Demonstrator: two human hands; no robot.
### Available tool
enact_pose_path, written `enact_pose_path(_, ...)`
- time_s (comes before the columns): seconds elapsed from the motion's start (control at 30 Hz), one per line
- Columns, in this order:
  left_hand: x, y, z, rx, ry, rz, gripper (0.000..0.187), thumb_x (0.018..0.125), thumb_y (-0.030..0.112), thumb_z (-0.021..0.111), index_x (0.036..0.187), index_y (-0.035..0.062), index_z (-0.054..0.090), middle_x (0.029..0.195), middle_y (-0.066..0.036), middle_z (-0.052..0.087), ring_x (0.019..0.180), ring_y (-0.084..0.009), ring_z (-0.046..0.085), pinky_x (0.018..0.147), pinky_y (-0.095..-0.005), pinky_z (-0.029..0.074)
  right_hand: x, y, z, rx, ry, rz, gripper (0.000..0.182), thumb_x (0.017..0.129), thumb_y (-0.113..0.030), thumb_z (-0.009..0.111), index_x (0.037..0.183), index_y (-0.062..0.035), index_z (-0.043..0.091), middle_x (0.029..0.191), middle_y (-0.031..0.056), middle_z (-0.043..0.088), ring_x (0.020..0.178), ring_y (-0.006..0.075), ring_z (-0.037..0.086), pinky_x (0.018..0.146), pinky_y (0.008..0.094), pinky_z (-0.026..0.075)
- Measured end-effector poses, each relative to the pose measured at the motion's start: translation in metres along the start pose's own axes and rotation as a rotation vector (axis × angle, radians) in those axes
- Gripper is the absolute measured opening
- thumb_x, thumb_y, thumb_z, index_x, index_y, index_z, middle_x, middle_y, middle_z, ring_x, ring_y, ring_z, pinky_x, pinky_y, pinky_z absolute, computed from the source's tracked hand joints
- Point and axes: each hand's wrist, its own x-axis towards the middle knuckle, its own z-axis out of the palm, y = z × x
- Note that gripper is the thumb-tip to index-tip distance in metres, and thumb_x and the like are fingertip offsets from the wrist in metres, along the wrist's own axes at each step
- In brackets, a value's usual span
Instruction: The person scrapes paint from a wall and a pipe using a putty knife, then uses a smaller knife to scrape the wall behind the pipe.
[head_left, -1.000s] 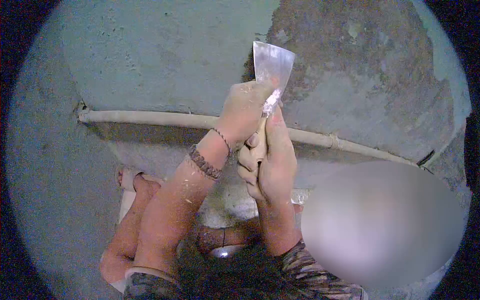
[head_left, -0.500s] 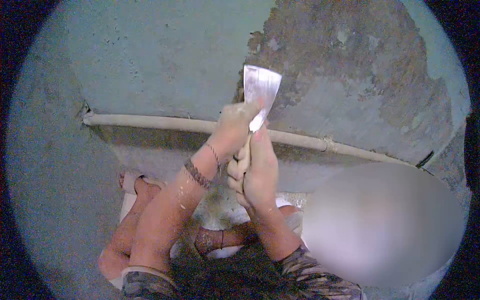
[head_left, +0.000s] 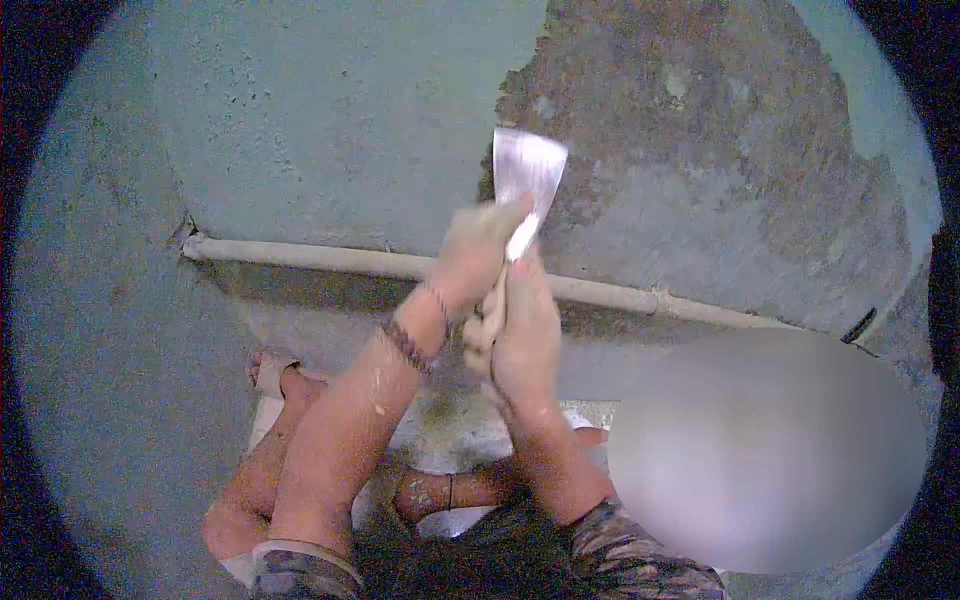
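Note:
A scraper with a wide, shiny metal blade point(head_left: 528, 165) points up toward the wall, its blade overlapping the edge of the peeled area in this view. My right hand point(head_left: 527, 340) is closed, its fingers wrapped round the scraper's handle and its thumb lying up toward the blade's neck. My left hand point(head_left: 477, 245) grips the lower blade from the left, the thumb on its face and the other fingers mostly hidden behind. Both hands look dusty, and a braided bracelet point(head_left: 404, 346) is on the left wrist.
Behind the hands stands a green painted wall point(head_left: 300, 130) with a large bare, brownish patch point(head_left: 700, 110). A pale pipe point(head_left: 320, 256) runs across it low down. My bent legs and sandalled foot point(head_left: 275, 375) are below. A blurred oval point(head_left: 765, 450) hides the lower right.
The view has shifted slightly, so the wall and pipe sit a little differently. Both hands and the scraper appear slightly further right, the grip unchanged; the left hand is a bit smeared.

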Motion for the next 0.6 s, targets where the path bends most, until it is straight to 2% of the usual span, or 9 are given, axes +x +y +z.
enact_pose_path(0.07, 0.022, 0.009, -0.005, 0.134, 0.131, 0.402, 0.025, 0.092, 0.026, 0.049, 0.09, 0.0075, 0.066, 0.072, -0.015, 0.061, 0.064, -0.0236, 0.057, 0.061, -0.0359, 0.045, 0.016, -0.015, 0.004, 0.087, -0.055, -0.009, 0.035, 0.098, -0.037, 0.036, 0.128, -0.018, 0.041, 0.065, -0.0039, 0.041, 0.04, 0.004, 0.034, 0.031, 0.0193, 0.025)
enact_pose_path(0.13, 0.027, 0.023, -0.011, 0.31, 0.16, 0.463, 0.023, 0.091, 0.024, 0.049, 0.093, 0.008, 0.065, 0.073, -0.015, 0.062, 0.064, -0.0261, 0.058, 0.061, -0.037, 0.046, 0.022, -0.024, 0.006, 0.184, -0.097, -0.039, 0.028, 0.097, -0.037, 0.042, 0.115, -0.0166, 0.047, 0.063, -0.0033, 0.041, 0.036, 0.0042, 0.032, 0.028, 0.0203, 0.024)
enact_pose_path(0.2, 0.018, 0.017, -0.017, 0.819, 0.223, 0.587, 0.02, 0.09, 0.018, 0.048, 0.101, 0.011, 0.063, 0.073, -0.016, 0.062, 0.064, -0.032, 0.06, 0.059, -0.0404, 0.048, 0.017, -0.016, -0.01, 0.239, -0.15, 0.027, 0.029, 0.097, -0.037, 0.042, 0.118, -0.0171, 0.045, 0.064, -0.0026, 0.042, 0.038, 0.005, 0.034, 0.028, 0.02, 0.025)
enact_pose_path(0.23, 0.001, 0.016, -0.022, 0.83, 0.22, 0.588, 0.02, 0.09, 0.018, 0.048, 0.101, 0.011, 0.063, 0.073, -0.016, 0.062, 0.064, -0.032, 0.06, 0.059, -0.0404, 0.048, 0.014, -0.008, -0.02, 0.284, -0.209, 0.089, 0.031, 0.097, -0.037, 0.041, 0.12, -0.0176, 0.044, 0.064, -0.0019, 0.043, 0.039, 0.0057, 0.036, 0.029, 0.0196, 0.027)
enact_pose_path(0.3, -0.03, 0.013, -0.03, 0.615, 0.243, 0.196, 0.024, 0.088, 0.016, 0.048, 0.109, 0.0102, 0.058, 0.082, -0.016, 0.062, 0.074, -0.0327, 0.06, 0.065, -0.0422, 0.048, 0.0, 0.014, -0.046, 0.323, -0.187, 0.073, 0.031, 0.098, -0.036, 0.037, 0.121, -0.0166, 0.042, 0.068, -0.0005, 0.044, 0.042, 0.0069, 0.038, 0.03, 0.0199, 0.028)
enact_pose_path(0.4, -0.039, -0.003, -0.031, 0.772, 0.309, 0.542, 0.033, 0.086, 0.015, 0.048, 0.118, 0.0079, 0.053, 0.107, -0.017, 0.059, 0.101, -0.0326, 0.056, 0.086, -0.0423, 0.046, -0.014, 0.039, -0.066, 0.407, -0.188, 0.113, 0.031, 0.099, -0.036, 0.032, 0.122, -0.0165, 0.038, 0.072, 0.002, 0.046, 0.046, 0.0089, 0.041, 0.03, 0.0205, 0.03)
enact_pose_path(0.43, -0.035, 0.001, -0.029, 0.779, 0.309, 0.541, 0.033, 0.086, 0.015, 0.048, 0.118, 0.0079, 0.053, 0.107, -0.017, 0.059, 0.101, -0.0326, 0.056, 0.086, -0.0423, 0.046, -0.014, 0.044, -0.07, 0.46, -0.226, 0.16, 0.032, 0.099, -0.037, 0.032, 0.124, -0.0173, 0.037, 0.073, 0.003, 0.046, 0.046, 0.0096, 0.042, 0.03, 0.0208, 0.03)
enact_pose_path(0.5, -0.028, 0.015, -0.017, 0.936, -0.067, 0.928, 0.043, 0.083, 0.016, 0.048, 0.124, 0.0054, 0.047, 0.13, -0.016, 0.046, 0.124, -0.0325, 0.041, 0.105, -0.0427, 0.032, -0.011, 0.049, -0.073, 0.512, -0.25, 0.204, 0.034, 0.099, -0.039, 0.03, 0.127, -0.0194, 0.036, 0.072, 0.0043, 0.046, 0.044, 0.0104, 0.041, 0.03, 0.0207, 0.031)
enact_pose_path(0.6, -0.004, 0.006, 0.001, 0.987, -0.272, 1.052, 0.048, 0.08, 0.013, 0.049, 0.128, 0.0065, 0.047, 0.138, -0.014, 0.042, 0.13, -0.0297, 0.038, 0.109, -0.0439, 0.029, 0.001, 0.042, -0.072, 0.519, -0.317, 0.17, 0.038, 0.1, -0.038, 0.029, 0.133, -0.0201, 0.031, 0.072, 0.0046, 0.046, 0.041, 0.0105, 0.039, 0.03, 0.0209, 0.03)
